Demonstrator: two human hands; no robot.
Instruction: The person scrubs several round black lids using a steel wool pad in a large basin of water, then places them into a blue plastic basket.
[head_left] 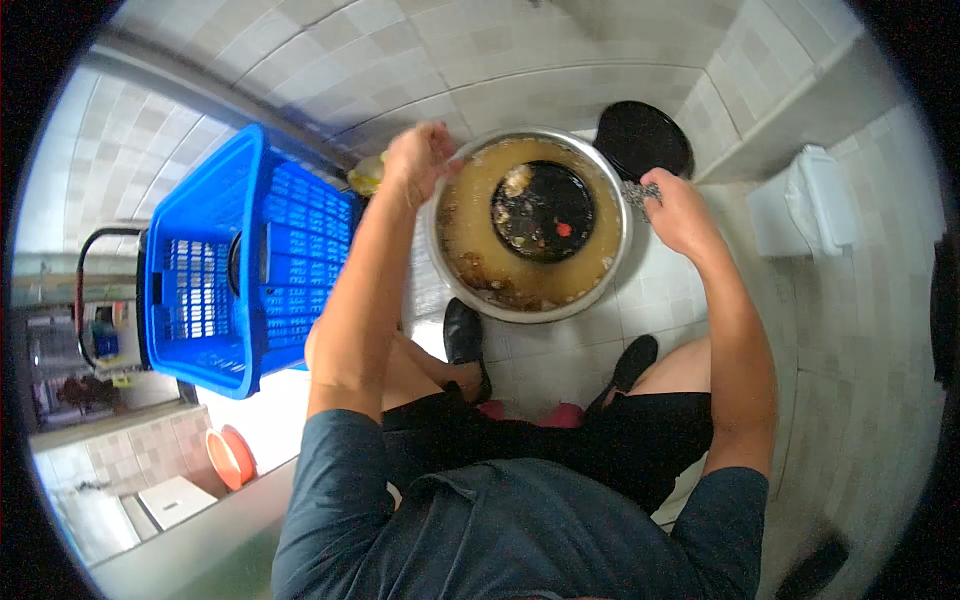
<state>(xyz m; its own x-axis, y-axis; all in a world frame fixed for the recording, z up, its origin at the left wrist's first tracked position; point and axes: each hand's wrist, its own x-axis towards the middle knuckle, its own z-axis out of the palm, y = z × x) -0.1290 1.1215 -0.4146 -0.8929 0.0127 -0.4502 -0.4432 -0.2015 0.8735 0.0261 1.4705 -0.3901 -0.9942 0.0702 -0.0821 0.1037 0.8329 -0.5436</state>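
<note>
A wide metal basin (540, 316) of cloudy brown water stands on the floor in front of me. In it lies a round black dish or pan (535, 240), with food scraps and a small red piece over it. Past the basin's left rim, my left hand (420, 160) is raised, slightly blurred; its fingers look apart, with nothing seen in them. My right hand (680, 212) grips a grey metal scouring pad (641, 196) at the right rim. A second round black pan or tray (645, 142) sits just beyond that rim.
To the left stands a large blue plastic basket (255, 270). A yellowish item (368, 175) lies behind my left hand, partly hidden. A white bin (805, 210) stands at the right wall. An orange basin (230, 458) is at lower left. Tiled walls enclose the far and right sides.
</note>
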